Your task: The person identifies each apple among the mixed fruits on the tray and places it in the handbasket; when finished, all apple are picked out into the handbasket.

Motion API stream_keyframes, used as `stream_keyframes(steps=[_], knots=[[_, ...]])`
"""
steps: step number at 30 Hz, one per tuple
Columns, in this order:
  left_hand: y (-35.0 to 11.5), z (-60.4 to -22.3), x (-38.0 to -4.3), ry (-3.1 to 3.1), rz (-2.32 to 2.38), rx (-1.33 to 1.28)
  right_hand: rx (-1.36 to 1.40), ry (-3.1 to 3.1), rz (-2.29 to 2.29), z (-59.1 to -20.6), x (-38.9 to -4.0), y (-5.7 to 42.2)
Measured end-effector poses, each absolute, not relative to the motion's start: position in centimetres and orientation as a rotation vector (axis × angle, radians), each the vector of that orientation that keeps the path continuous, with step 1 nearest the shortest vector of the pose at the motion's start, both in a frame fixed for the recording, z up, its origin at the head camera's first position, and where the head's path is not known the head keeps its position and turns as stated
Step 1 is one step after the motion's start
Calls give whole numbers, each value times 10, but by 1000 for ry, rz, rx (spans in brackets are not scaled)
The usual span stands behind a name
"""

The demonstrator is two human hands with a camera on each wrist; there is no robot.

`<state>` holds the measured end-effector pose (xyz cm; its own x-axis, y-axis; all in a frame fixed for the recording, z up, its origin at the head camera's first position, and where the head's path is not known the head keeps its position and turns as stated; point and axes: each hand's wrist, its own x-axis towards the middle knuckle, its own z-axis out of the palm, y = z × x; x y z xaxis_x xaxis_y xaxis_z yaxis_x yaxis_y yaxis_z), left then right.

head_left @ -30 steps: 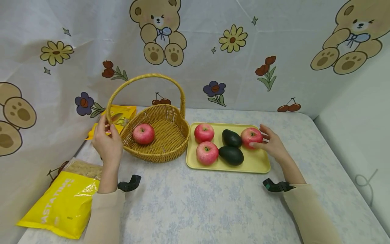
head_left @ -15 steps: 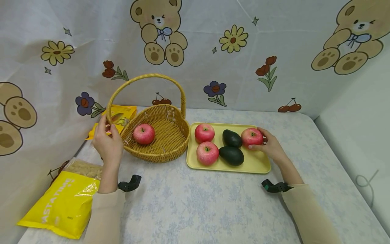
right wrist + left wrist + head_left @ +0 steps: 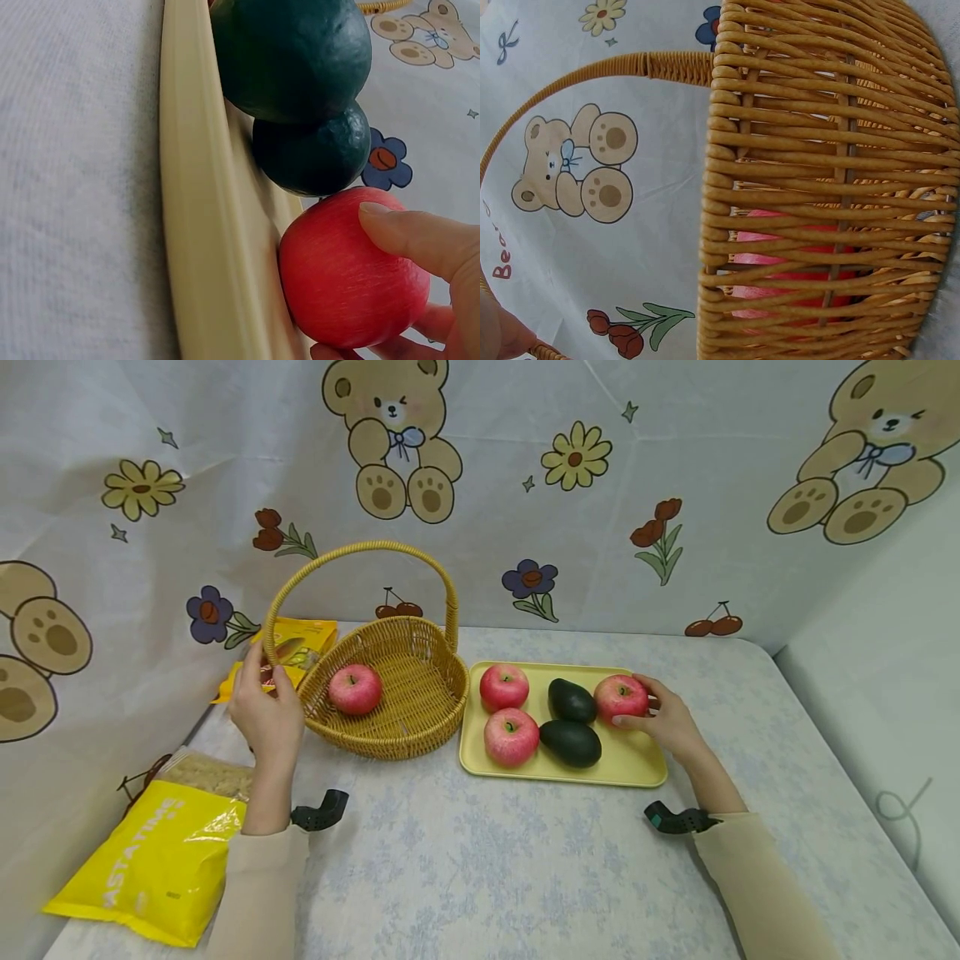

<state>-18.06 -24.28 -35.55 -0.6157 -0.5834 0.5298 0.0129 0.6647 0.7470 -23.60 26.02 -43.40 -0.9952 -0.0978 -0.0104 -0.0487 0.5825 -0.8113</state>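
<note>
My left hand [image 3: 268,717] grips the handle [image 3: 367,547] of a wicker basket [image 3: 420,693] low on its left side. One red apple [image 3: 355,690] lies in the basket; the left wrist view shows it through the weave. On a pale yellow tray [image 3: 637,764] my right hand [image 3: 673,728] holds the rightmost apple [image 3: 619,697], its thumb on the near side and fingers curled behind. In the right wrist view that apple [image 3: 349,270] still sits low at the tray. Two dark green avocados [image 3: 570,743] and two more apples [image 3: 511,737] share the tray.
A yellow pasta bag [image 3: 161,852] lies at the left front, and another yellow packet [image 3: 307,635] is behind the basket's left side. A printed cloth [image 3: 480,460] hangs along the back. The basket stands close against the tray's left end.
My right hand has moved slightly left, closing its fingers and thumb around the rightmost apple. The left hand and basket look unchanged.
</note>
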Motion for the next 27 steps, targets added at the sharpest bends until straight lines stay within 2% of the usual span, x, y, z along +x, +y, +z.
stream_keyframes(steps=[15,27], knots=[[-243,-356,-182,-2073,-940,449,10,2851,-1413,-429,-236,258],[-242,-354,-180,-2077,-947,459,-151,2867,-1647,-385,-214,217]])
